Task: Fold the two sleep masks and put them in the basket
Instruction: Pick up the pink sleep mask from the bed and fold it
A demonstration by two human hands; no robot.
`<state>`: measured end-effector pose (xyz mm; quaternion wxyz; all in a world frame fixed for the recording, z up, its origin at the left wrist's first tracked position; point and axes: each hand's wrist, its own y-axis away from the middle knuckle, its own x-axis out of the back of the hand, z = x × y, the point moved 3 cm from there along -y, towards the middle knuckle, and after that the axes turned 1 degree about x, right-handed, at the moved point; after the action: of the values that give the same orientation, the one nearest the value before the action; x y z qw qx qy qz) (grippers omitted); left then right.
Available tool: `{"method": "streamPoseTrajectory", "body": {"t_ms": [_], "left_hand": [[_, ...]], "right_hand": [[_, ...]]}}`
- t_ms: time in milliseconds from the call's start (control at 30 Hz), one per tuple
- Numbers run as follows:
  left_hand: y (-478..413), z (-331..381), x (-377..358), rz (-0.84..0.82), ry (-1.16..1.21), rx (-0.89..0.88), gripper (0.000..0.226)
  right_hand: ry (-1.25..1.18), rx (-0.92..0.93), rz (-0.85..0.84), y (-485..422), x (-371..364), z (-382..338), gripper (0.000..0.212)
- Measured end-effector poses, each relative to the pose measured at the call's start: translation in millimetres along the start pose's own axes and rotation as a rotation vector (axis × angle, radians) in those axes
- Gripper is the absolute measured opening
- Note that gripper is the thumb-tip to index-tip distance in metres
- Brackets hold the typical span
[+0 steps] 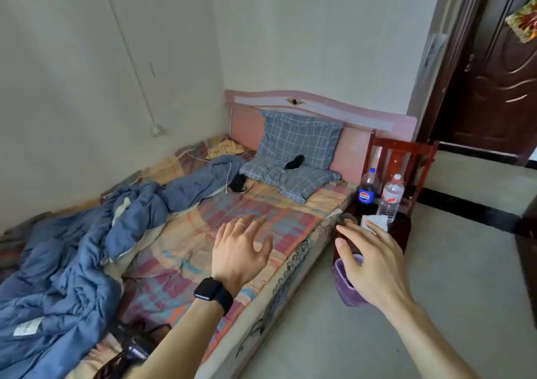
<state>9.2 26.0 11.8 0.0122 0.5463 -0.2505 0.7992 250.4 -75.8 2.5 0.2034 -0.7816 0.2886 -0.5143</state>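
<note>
The left hand point(242, 251), fingers spread and holding nothing, hovers over the patchwork bed point(220, 233). The right hand point(369, 262), also loose and empty, hangs just above the purple basket point(345, 285) on the floor beside the bed. Well beyond both hands, one black sleep mask point(294, 162) lies on the checked pillow point(290, 175); the other sleep mask point(237, 183) lies on the sheet next to the blue quilt point(87, 248).
</note>
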Motion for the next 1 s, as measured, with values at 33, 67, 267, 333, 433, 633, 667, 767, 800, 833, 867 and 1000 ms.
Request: {"method": "streamPoseTrajectory", "body": {"t_ms": [33, 67, 267, 333, 433, 633, 667, 767, 800, 833, 867, 1000], "left_hand": [[-10, -3, -16, -0.058, 0.004, 0.001, 0.049], [-23, -7, -32, -0.074, -0.009, 0.016, 0.051], [-123, -40, -130, -0.188, -0.01, 0.047, 0.056], [-162, -48, -153, -0.232, -0.002, 0.064, 0.057], [-221, -57, -178, -0.257, 0.012, 0.052, 0.057], [-318, -73, -224, -0.297, 0.012, 0.075, 0.055], [-330, -76, -232, -0.296, 0.018, 0.08, 0.055], [-378, -86, -267, -0.299, 0.024, 0.095, 0.054], [-395, -89, -279, -0.302, 0.03, 0.107, 0.053], [-412, -92, -292, -0.304, 0.035, 0.12, 0.053], [-430, -94, -305, -0.311, 0.035, 0.134, 0.054], [-508, -106, -360, -0.305, 0.027, 0.204, 0.054]], "right_hand": [[0.011, 0.007, -0.014, -4, -14, 8, 0.038], [0.027, -0.019, -0.023, -12, -26, 17, 0.037], [0.073, -0.057, -0.136, -89, -121, 77, 0.029], [0.093, -0.054, -0.182, -122, -148, 91, 0.028], [0.132, -0.037, -0.179, -170, -181, 109, 0.027], [0.121, -0.038, -0.234, -250, -248, 149, 0.027], [0.106, -0.041, -0.242, -259, -259, 155, 0.027], [0.077, -0.041, -0.296, -298, -302, 182, 0.031], [0.071, -0.035, -0.312, -313, -317, 192, 0.031], [0.066, -0.016, -0.322, -328, -334, 202, 0.03], [0.059, -0.001, -0.338, -346, -351, 211, 0.029], [0.07, -0.001, -0.493, -417, -435, 252, 0.039]]}}
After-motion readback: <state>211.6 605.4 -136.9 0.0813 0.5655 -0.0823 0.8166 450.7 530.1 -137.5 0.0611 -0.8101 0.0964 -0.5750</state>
